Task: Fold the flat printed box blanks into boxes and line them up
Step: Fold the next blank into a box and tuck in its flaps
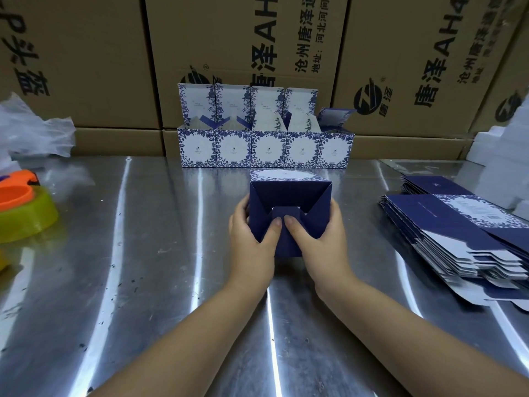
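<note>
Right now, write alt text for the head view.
The left hand and right hand grip a dark blue cardboard box, thumbs pressing its bottom flap. Five folded blue-and-white boxes line up behind; flat blanks lie stacked at right.

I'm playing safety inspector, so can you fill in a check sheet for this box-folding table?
Surface: shiny scratched metal table.
Job's things: half-folded dark blue cardboard box at centre; row of five folded blue-and-white floral boxes behind, lids open; stack of flat blue blanks at right.
Clutter: orange and yellow-green plastic object, crumpled clear plastic bag at left; white foam blocks at right.
Hands: left hand and right hand grip the half-folded box.
Cables: nothing seen.
Surroundings: brown printed cardboard cartons behind.
</note>
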